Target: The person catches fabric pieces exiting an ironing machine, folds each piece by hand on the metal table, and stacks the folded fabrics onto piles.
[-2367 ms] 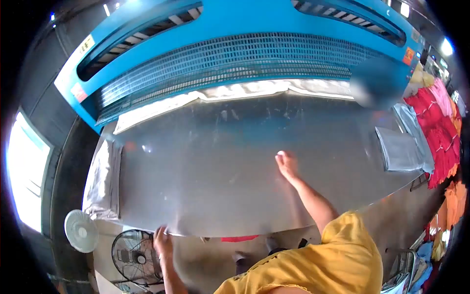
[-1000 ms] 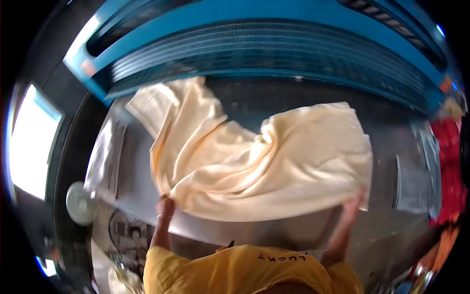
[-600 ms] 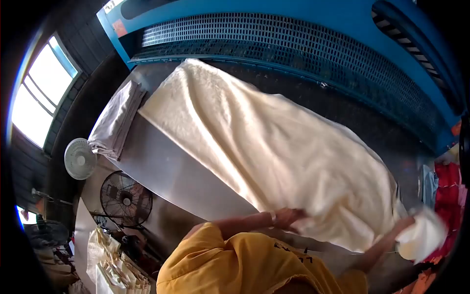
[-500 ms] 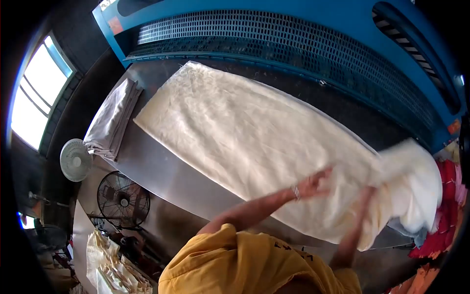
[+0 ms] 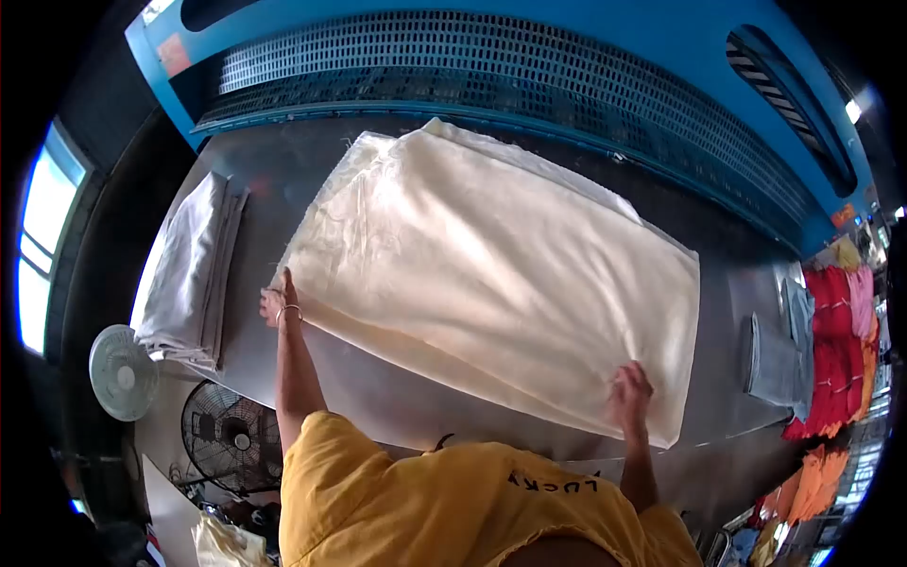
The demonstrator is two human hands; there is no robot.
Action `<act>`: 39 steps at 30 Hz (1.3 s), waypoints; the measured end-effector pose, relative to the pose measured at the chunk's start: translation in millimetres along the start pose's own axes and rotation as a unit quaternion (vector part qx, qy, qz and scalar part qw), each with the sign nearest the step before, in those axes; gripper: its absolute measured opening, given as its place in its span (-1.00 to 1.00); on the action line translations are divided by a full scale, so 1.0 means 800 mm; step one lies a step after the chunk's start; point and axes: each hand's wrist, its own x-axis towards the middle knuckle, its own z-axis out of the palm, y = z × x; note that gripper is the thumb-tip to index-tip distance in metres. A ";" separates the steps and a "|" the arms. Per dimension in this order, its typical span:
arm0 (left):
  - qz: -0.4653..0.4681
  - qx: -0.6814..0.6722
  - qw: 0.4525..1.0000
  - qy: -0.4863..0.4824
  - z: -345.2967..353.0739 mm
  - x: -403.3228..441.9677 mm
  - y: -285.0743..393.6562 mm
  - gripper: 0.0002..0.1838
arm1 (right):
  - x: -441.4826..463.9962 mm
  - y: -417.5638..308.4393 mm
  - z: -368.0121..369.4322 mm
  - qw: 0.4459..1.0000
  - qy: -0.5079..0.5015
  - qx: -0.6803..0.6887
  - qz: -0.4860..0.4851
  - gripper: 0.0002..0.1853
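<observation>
A cream cloth (image 5: 472,255) lies spread and folded over on the metal table (image 5: 364,378), with soft wrinkles across it and a ragged edge at its left end. At the cloth's lower left corner is my left hand (image 5: 281,300), a bracelet at its wrist; the fingers are partly bent, and whether they grip the edge is unclear. My right hand (image 5: 631,392) rests on the cloth near its lower right part, fingers curled and blurred, so its grip cannot be made out.
Behind the table stands a blue machine (image 5: 567,38) with a slotted guard. Folded grey-white cloths (image 5: 189,274) lie at the left, folded grey-blue cloths (image 5: 773,359) at the right. Beyond are red cloths (image 5: 831,350), a black fan (image 5: 231,435) and a white fan (image 5: 124,374).
The cream cloth came onto the table, and its right end has been folded back over. My left hand moved left to the lower left corner; my right hand now rests lower on the cloth.
</observation>
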 end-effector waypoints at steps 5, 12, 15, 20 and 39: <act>0.160 -0.451 0.838 -0.263 0.083 -0.024 0.052 -0.73 | -0.049 0.142 -0.025 0.909 0.223 0.131 0.327 -0.61; 0.579 -0.272 0.511 -0.574 0.036 -0.436 0.107 -0.71 | -0.047 0.245 0.014 0.772 0.026 0.482 0.414 -0.51; 0.635 -0.136 0.451 -0.612 -0.028 -0.567 0.045 -0.28 | 0.062 0.116 -0.065 0.793 0.147 0.471 0.357 -0.49; 0.512 -0.078 0.667 -0.535 -0.012 -0.671 -0.028 -0.30 | 0.207 -0.099 -0.093 0.748 0.008 0.658 0.084 -0.60; 0.002 -0.560 0.760 -0.330 -0.132 -0.456 -0.333 -0.58 | 0.161 -0.230 -0.002 0.761 -0.435 0.482 -0.002 -0.51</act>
